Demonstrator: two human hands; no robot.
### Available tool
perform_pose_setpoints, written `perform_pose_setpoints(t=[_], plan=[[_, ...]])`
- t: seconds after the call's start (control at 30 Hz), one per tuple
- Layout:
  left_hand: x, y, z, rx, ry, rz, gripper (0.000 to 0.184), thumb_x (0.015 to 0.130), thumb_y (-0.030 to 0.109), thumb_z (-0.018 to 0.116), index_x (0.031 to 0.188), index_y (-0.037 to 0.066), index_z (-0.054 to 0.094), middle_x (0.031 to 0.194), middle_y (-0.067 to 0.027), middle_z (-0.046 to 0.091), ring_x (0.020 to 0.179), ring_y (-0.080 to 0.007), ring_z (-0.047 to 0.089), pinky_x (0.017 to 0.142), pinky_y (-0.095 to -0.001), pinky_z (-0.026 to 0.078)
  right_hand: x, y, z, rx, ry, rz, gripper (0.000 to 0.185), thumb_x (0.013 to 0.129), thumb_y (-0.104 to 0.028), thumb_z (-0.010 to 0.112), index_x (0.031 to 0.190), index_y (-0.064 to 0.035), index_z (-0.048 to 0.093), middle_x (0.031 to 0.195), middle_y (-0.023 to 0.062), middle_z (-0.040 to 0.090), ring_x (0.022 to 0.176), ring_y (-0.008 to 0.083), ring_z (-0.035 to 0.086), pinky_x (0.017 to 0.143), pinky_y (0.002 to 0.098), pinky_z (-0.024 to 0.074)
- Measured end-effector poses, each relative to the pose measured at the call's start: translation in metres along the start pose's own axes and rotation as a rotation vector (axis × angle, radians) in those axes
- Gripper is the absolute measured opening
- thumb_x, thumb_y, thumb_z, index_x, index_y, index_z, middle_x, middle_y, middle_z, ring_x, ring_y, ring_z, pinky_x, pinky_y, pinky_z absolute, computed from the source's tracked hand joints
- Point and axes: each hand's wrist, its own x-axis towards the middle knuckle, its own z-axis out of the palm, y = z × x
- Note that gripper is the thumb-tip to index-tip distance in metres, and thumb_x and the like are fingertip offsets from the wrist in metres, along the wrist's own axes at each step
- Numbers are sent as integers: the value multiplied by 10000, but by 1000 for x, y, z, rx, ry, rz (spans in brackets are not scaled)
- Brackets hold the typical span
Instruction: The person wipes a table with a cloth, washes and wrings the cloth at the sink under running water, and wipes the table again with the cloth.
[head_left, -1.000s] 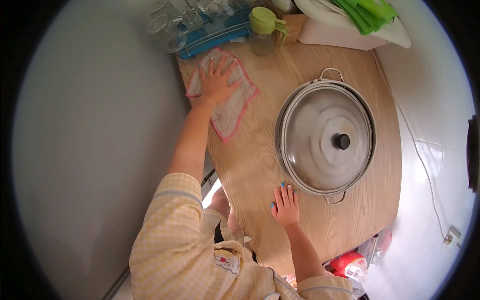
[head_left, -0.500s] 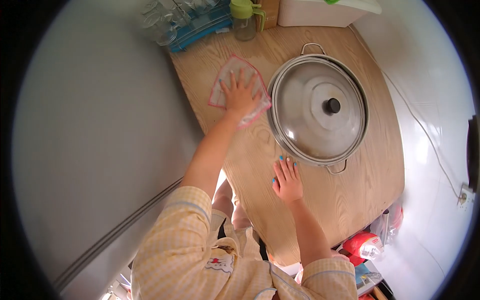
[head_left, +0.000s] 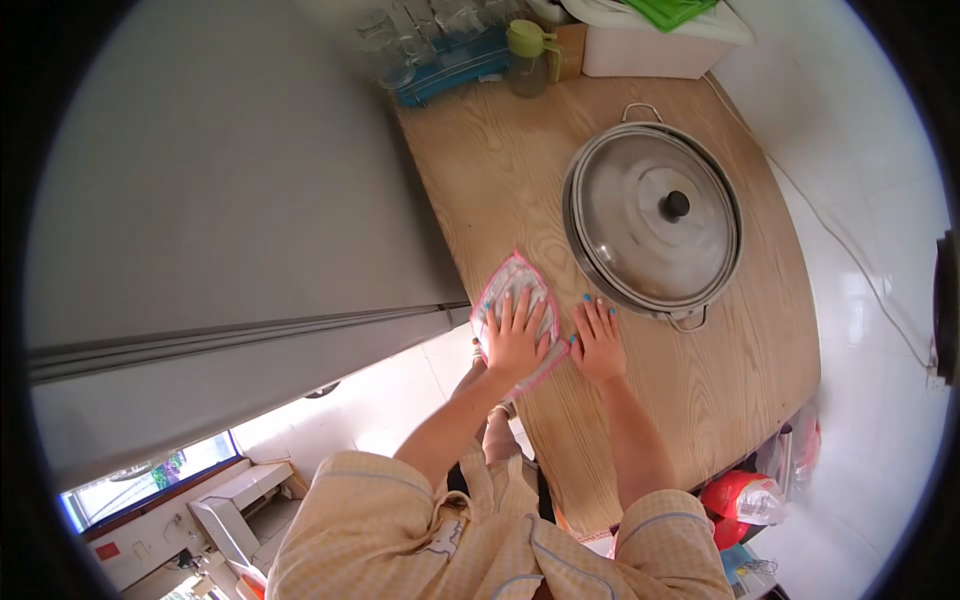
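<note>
Flat with its fingers spread, my left hand (head_left: 514, 340) presses on a pale cleaning cloth with a pink edge (head_left: 515, 271). The cloth lies at the left edge of the wood-grain table (head_left: 740, 390), and one corner reaches toward my right hand. My right hand (head_left: 600, 350) rests on the tabletop with fingers stretched out and nothing in it. Just beyond it stands a large steel pot with its lid on (head_left: 630, 225), a black knob (head_left: 677, 204) on top and a loop handle at each end.
At the far edge are a blue rack with glasses (head_left: 455, 68), a jug with a green lid (head_left: 526, 55) and a white box (head_left: 645, 50). A grey panel (head_left: 250, 220) borders the left side. A cable (head_left: 820, 215) runs along the right wall. Red bags (head_left: 740, 497) sit below the right edge.
My left hand has brought the cloth from beside the pot's far left back toward my body. My right hand stays near the pot's near side. The view has shifted somewhat.
</note>
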Motion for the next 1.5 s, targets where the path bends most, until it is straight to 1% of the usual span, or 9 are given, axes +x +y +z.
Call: perform_pose_setpoints(t=[0.17, 0.27, 0.4, 0.53, 0.8, 1.13, 1.23, 1.3, 1.5], plan=[[-5, 0, -7, -64, 29, -131, 636, 783, 425, 489, 1341, 177, 311, 1421, -112, 205, 1286, -378, 182, 1014, -575, 101, -3, 3, 5, -21, -18, -10, 548, 754, -196, 504, 1279, -99, 382, 1353, 106, 331, 1245, 306, 309, 1019, 469, 254], [33, -21, -15, -9, -48, -233, 679, 793, 447, 480, 1374, 201, 229, 1442, -103, 137, 1311, -377, 96, 1023, -568, 85, 0, 4, 1, -31, -29, -13, 556, 751, -200, 507, 1282, -95, 378, 1353, 113, 329, 1238, 313, 317, 1017, 474, 255], [105, -58, -17, -3, 72, -388, 668, 800, 451, 476, 1372, 202, 236, 1435, -118, 155, 1300, -406, 107, 1023, -563, 102, 1, 2, -3, -26, -88, -2, 575, 748, -206, 509, 1293, -92, 366, 1355, 121, 325, 1240, 326, 311, 1011, 485, 257], [175, -89, -25, 44, 173, -409, 659, 809, 461, 460, 1371, 196, 240, 1429, -126, 175, 1291, -411, 134, 1023, -555, 113, 2, 1, -5, -10, -93, -4, 572, 746, -206, 510, 1289, -88, 375, 1352, 123, 334, 1236, 334, 317, 1003, 487, 269], [302, -141, -34, 198, 222, -502, 656, 807, 533, 420, 1365, 235, 244, 1425, -119, 189, 1279, -420, 162, 935, -677, 125, 4, 3, -5, -45, -119, 13, 548, 752, -238, 496, 1276, -100, 410, 1342, 113, 359, 1217, 311, 355, 985, 472, 299], [345, -147, -41, 177, 218, -375, 644, 804, 537, 412, 1357, 244, 262, 1430, -102, 181, 1283, -425, 139, 928, -690, 115, 7, -3, -9, -5, -194, 79, 533, 759, -238, 489, 1270, -106, 418, 1341, 104, 359, 1214, 300, 358, 996, 471, 282], [316, -104, -32, 202, 159, -264, 625, 802, 526, 423, 1347, 251, 290, 1429, -76, 194, 1286, -413, 145, 936, -680, 126, 6, 0, -12, 1, -170, 60, 529, 759, -229, 485, 1268, -103, 417, 1341, 103, 360, 1215, 300, 358, 998, 469, 280], [292, -79, -21, 190, 251, -22, 556, 827, 469, 419, 1329, 248, 330, 1414, -81, 232, 1272, -410, 199, 934, -676, 149, 5, -2, -12, -6, -129, 50, 531, 757, -225, 483, 1269, -101, 416, 1341, 108, 360, 1214, 306, 359, 998, 468, 282], [209, -37, -8, 125, 157, 178, 521, 836, 379, 419, 1327, 226, 335, 1423, -78, 204, 1290, -384, 160, 964, -649, 118, 2, -1, -7, 9, -60, 29, 534, 743, -203, 502, 1258, -93, 419, 1332, 121, 366, 1202, 320, 370, 996, 466, 286]])
